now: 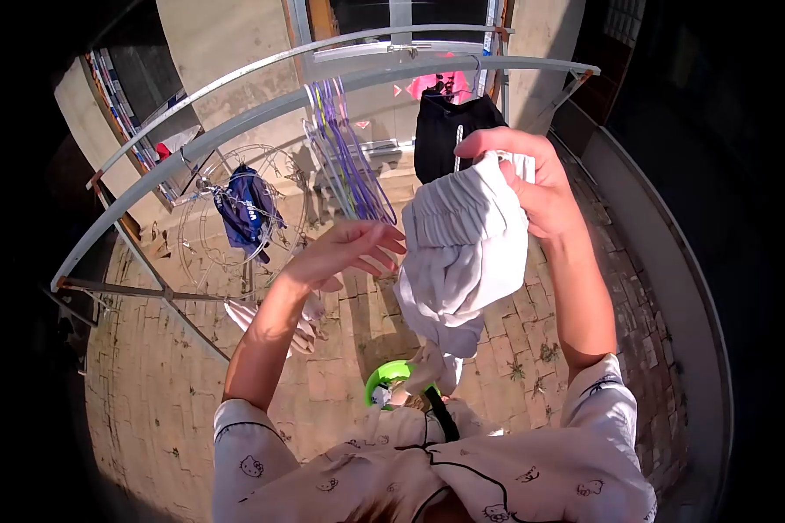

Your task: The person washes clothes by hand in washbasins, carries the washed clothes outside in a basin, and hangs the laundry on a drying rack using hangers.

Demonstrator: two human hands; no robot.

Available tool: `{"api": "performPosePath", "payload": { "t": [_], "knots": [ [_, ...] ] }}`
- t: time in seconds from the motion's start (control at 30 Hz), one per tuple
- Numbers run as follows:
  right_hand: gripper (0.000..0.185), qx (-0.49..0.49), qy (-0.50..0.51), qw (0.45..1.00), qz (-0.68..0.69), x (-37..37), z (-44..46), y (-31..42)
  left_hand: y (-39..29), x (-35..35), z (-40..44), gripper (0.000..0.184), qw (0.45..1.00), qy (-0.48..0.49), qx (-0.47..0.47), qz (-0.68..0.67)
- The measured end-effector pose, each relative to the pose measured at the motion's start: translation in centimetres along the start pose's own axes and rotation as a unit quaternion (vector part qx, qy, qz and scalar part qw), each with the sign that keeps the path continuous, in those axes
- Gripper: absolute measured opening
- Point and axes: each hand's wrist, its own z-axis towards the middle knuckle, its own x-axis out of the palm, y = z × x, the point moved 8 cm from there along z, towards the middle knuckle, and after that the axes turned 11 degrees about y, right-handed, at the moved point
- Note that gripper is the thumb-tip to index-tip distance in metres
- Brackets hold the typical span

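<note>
My right hand (532, 179) grips a pair of white trousers (467, 235) by the gathered elastic waistband, thumb on one side and fingers over the top. The cloth hangs bunched below it, in front of the drying rack (323, 83). To the left of the trousers is my left hand (353, 248), fingers apart and holding nothing. Just above that hand, several purple, white and green hangers (344, 152) hang from the rack's bar. Behind my right hand hangs a black garment (440, 131) with a white drawstring.
A round wire drying hanger (205, 187) holds a dark blue garment (246, 209) at the left. Pink clothing (427, 84) hangs farther back. Below, a bright green basin (388, 373) with clothes in it stands on the brick paving (148, 375). A low wall (672, 235) runs along the right.
</note>
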Motion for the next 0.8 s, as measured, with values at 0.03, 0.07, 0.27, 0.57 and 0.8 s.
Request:
{"api": "performPosePath", "payload": {
  "t": [0.03, 0.07, 0.27, 0.57, 0.8],
  "knots": [
    [0.031, 0.007, 0.032, 0.999, -0.007, 0.8, 0.6, -0.3, -0.4, 0.4, 0.3, 0.047, 0.997, 0.001, 0.018, -0.076],
    [0.03, 0.013, 0.062, 0.998, -0.015, 1.9, 1.4, -0.8, -1.1, 0.9, 0.8, 0.049, 0.988, 0.003, 0.037, -0.152],
    [0.033, 0.024, 0.024, 0.999, -0.013, 1.7, 2.0, -2.0, 0.9, 4.6, 2.0, 0.048, 0.992, 0.112, -0.034, -0.045],
    [0.026, -0.031, -0.009, 0.997, -0.066, -3.0, -2.0, -0.2, 4.1, 2.0, -2.1, 0.013, 0.991, -0.084, -0.093, 0.047],
    [0.022, 0.224, 0.054, 0.951, -0.207, -3.1, -8.1, 0.7, -0.7, -1.6, -10.2, 0.036, 0.907, -0.317, 0.056, -0.27]
  ]
}}
